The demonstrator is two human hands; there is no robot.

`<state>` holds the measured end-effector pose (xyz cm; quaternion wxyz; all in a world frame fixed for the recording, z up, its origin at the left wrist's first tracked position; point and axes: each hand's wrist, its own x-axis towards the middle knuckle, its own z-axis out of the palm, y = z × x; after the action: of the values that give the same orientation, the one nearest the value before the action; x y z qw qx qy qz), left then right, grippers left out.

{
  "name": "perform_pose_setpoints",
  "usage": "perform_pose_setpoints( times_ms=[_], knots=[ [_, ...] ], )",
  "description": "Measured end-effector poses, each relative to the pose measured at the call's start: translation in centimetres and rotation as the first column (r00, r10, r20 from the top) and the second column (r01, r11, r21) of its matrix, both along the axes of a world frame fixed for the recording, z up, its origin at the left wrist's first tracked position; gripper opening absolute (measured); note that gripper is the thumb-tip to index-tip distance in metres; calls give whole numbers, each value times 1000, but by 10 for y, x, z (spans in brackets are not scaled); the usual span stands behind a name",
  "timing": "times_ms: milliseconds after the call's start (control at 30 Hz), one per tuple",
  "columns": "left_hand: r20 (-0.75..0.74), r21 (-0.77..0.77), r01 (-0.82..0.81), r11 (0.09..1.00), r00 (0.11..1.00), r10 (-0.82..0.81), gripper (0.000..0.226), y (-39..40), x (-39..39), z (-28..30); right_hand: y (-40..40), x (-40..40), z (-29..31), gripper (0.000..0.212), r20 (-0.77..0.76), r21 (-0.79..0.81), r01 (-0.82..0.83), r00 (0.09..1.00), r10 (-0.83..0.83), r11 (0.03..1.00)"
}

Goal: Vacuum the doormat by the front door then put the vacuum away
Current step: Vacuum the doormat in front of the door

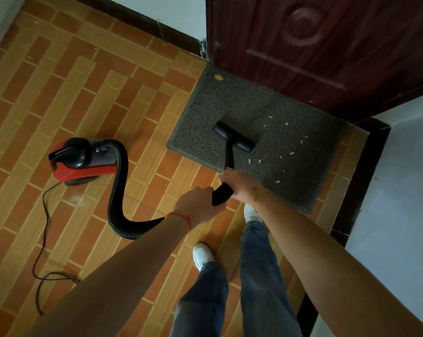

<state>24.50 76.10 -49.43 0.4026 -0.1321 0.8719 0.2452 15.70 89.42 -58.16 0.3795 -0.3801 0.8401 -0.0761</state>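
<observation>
Both my hands are closed on the wand (226, 176): left hand (198, 207) low, by the hose (118, 181), right hand (239, 184) just above it. Its nozzle (233, 136) sits on the mat (230, 103) near the middle, the mat lying against the door (327, 45). White scraps (287, 153) dot the mat's right half and a yellow bit (219, 77) sits at its far left corner, so I judge vacuuming partly done. My vacuum (80, 160) rests on the floor (59, 81) off the mat's left edge, not yet put away.
</observation>
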Motion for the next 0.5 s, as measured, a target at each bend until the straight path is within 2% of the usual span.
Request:
perform_pose_setpoints(
  times_ms=[367,500],
  knots=[
    [-17,31,-82,996,996,83,36,46,-121,1,40,-130,0,10,-15,8,-108,994,108,994],
    [-33,38,-104,994,994,105,30,58,-161,-5,51,-174,-1,10,-16,10,-102,995,102,995]
  ],
)
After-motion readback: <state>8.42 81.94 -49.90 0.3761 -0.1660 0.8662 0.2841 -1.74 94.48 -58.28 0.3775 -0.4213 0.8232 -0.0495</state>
